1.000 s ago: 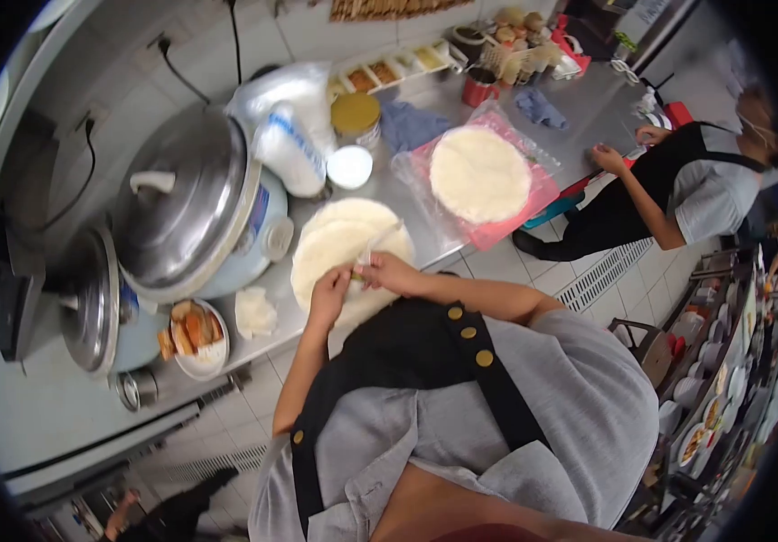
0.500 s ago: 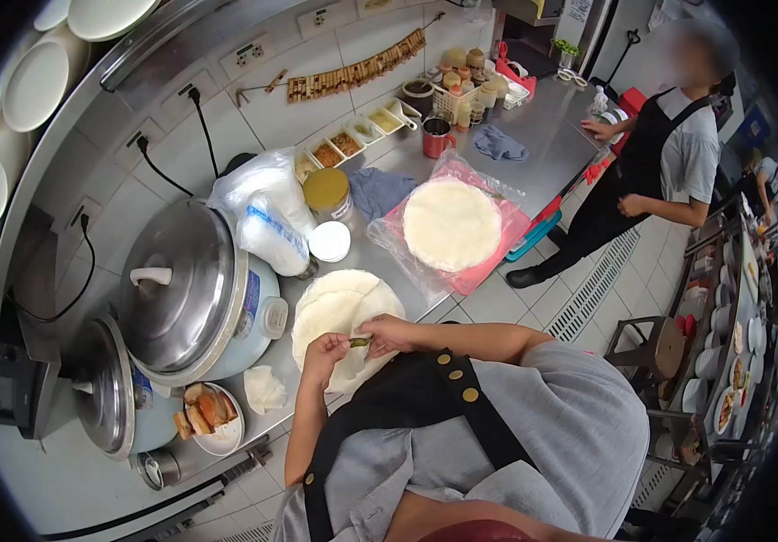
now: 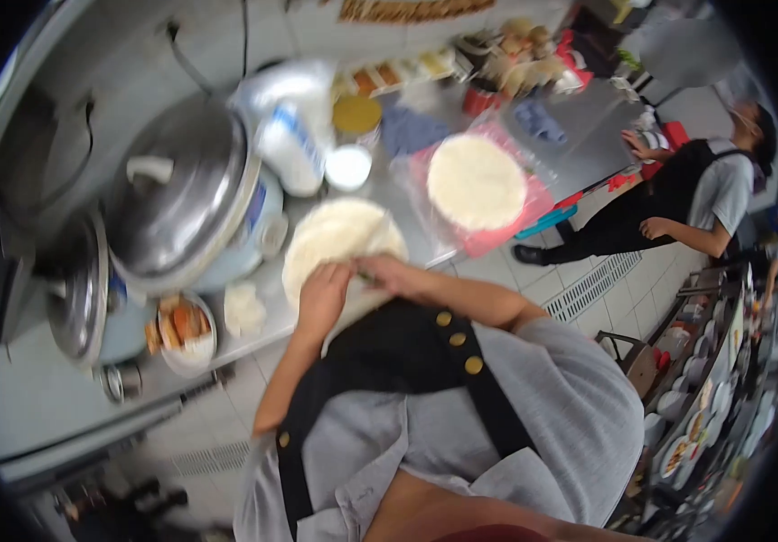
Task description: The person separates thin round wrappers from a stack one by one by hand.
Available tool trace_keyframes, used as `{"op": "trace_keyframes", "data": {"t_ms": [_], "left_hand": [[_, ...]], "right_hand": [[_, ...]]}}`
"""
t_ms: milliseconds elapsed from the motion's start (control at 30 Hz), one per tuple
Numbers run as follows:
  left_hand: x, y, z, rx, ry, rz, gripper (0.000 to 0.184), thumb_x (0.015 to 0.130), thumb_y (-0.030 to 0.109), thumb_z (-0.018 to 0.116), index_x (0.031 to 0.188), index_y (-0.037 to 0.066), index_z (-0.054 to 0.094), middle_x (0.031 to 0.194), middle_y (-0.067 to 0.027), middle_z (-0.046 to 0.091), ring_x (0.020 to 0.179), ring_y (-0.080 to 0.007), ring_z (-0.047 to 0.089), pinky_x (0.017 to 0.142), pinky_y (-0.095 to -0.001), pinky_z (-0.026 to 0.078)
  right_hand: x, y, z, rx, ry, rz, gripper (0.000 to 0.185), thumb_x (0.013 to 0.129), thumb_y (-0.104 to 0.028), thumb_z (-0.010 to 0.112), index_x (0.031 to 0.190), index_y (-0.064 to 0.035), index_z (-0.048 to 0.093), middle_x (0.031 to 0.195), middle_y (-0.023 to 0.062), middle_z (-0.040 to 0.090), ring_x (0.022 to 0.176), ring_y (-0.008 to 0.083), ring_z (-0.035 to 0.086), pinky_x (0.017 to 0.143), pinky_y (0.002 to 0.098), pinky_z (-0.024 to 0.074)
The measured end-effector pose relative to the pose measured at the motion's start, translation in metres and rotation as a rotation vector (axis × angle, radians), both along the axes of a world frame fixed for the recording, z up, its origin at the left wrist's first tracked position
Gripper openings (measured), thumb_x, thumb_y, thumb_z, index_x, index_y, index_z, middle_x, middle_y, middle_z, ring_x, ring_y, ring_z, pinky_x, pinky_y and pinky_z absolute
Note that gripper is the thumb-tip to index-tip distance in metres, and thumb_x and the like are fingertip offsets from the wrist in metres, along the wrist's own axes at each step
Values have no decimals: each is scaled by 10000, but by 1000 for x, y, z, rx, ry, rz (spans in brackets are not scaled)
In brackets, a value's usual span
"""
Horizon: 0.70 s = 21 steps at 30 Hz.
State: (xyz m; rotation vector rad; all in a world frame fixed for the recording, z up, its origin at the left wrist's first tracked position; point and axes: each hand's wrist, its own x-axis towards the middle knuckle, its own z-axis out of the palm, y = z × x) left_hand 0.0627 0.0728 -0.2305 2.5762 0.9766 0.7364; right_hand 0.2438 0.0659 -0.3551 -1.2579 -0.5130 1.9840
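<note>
Both hands are close together over the near edge of a pale round stack of thin sheets [image 3: 344, 230] on the steel counter. My left hand [image 3: 324, 287] has its fingers bent together, and my right hand [image 3: 387, 274] is closed beside it. Something small and greenish shows dimly between the fingertips, blurred by motion. A second pale round sheet [image 3: 477, 182] lies on plastic film over a pink board [image 3: 488, 237], to the right. A crumpled pale piece [image 3: 244, 310] lies left of my hands.
Large lidded pots [image 3: 177, 185] stand at the left, near a bowl of browned pieces [image 3: 190, 352]. Behind the sheets are a white tub [image 3: 347, 168], a yellow-lidded jar [image 3: 357, 115], plastic bags [image 3: 290, 144] and a blue cloth [image 3: 414, 131]. A co-worker [image 3: 692, 194] stands at the right.
The view has tipped downward and blurred, so the counter sits higher in it. My hands remain together at the near edge of the stack; the greenish piece shows less clearly.
</note>
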Motion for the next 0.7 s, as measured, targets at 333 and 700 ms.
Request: {"op": "trace_keyframes", "data": {"t_ms": [333,700], "left_hand": [[-35,-30,-4,44,-248,102,160,794,-32,665,924,56,633,968,-86,641,892,-275,619,769,-376,501],[-180,17,-133,-377,-1208,1181,130,900,84,678,1004,33,620,962,-95,625,860,-211,609,818,-343,484]], "right_hand": [[-16,13,37,-260,161,-236,385,953,-332,671,1244,-116,545,1215,67,600,1097,221,588,907,356,531],[-13,3,43,-207,-38,-173,296,928,-55,634,1201,-29,522,1132,123,620,988,239,649,881,364,553]]}}
